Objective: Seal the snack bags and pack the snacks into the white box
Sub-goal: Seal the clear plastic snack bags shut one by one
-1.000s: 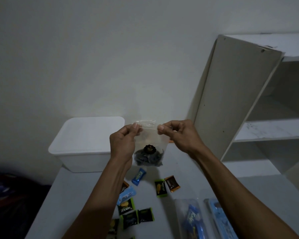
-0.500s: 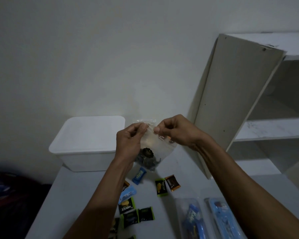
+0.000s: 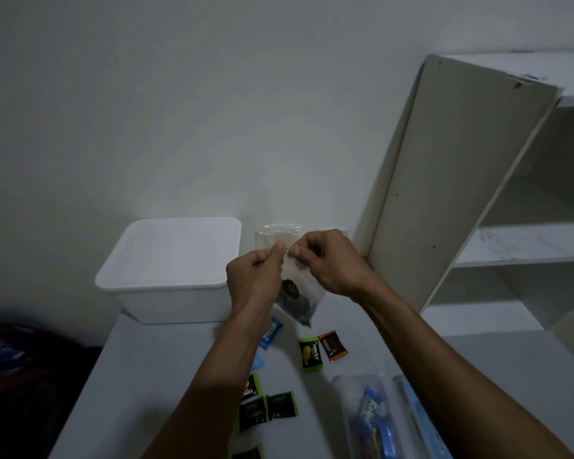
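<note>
A clear snack bag with dark wrapped snacks at its bottom hangs in the air above the table. My left hand and my right hand pinch its top strip, thumbs almost touching. The white box with its lid on stands at the table's back left, just left of my left hand. Several loose snacks lie on the table below: a blue one, a green-black one, a brown one. A second clear bag with blue snacks lies at the front right.
A white shelf unit stands at the right, its side panel close behind my right hand. A third bag lies beside the second. The grey table ends at the left, with dark cloth beyond the edge.
My hands have come closer together along the bag's top, from its two corners to nearly touching. The bag has tilted and hangs a little lower.
</note>
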The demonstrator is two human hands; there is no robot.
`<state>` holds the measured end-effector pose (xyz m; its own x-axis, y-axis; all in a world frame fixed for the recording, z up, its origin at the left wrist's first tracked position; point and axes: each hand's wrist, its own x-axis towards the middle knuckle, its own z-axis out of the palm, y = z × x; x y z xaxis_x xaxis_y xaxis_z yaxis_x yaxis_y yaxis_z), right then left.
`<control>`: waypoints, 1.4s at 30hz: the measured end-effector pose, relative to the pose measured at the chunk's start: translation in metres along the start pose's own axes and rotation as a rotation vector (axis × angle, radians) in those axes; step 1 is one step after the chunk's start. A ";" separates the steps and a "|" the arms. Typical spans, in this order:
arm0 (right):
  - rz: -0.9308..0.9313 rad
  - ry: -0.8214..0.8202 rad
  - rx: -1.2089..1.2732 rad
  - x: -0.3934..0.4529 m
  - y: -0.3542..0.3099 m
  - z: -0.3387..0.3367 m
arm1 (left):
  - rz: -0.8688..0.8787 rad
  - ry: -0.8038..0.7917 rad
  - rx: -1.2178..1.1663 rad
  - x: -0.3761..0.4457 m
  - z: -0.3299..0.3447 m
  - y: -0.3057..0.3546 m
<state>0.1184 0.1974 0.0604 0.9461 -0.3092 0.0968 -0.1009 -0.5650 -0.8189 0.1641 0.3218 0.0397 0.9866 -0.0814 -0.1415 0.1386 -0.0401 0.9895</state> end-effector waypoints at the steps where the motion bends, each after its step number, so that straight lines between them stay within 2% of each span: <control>1: 0.000 0.002 0.005 0.000 0.000 0.001 | -0.007 -0.002 -0.010 -0.001 0.000 0.001; 9: 0.047 0.048 0.084 0.000 0.006 0.004 | -0.025 0.001 0.000 -0.003 0.000 0.009; 15: 0.071 -0.080 0.122 -0.008 0.015 -0.001 | -0.049 0.037 -0.011 0.003 -0.005 0.011; 22: 0.001 0.044 0.053 -0.005 0.014 0.012 | -0.083 -0.018 0.070 -0.008 -0.002 0.012; 29: 0.195 -0.078 0.161 -0.010 0.019 0.007 | -0.182 -0.060 0.063 -0.008 -0.003 0.004; 36: 0.184 0.006 0.154 -0.019 0.021 0.012 | -0.184 -0.056 0.055 -0.009 0.000 -0.003; 42: 0.092 0.122 0.071 -0.042 0.032 0.021 | -0.217 0.000 -0.006 -0.009 0.001 -0.008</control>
<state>0.0821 0.2083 0.0187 0.8888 -0.4504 0.0843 -0.1591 -0.4760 -0.8649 0.1540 0.3216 0.0333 0.9334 -0.0711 -0.3517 0.3487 -0.0505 0.9359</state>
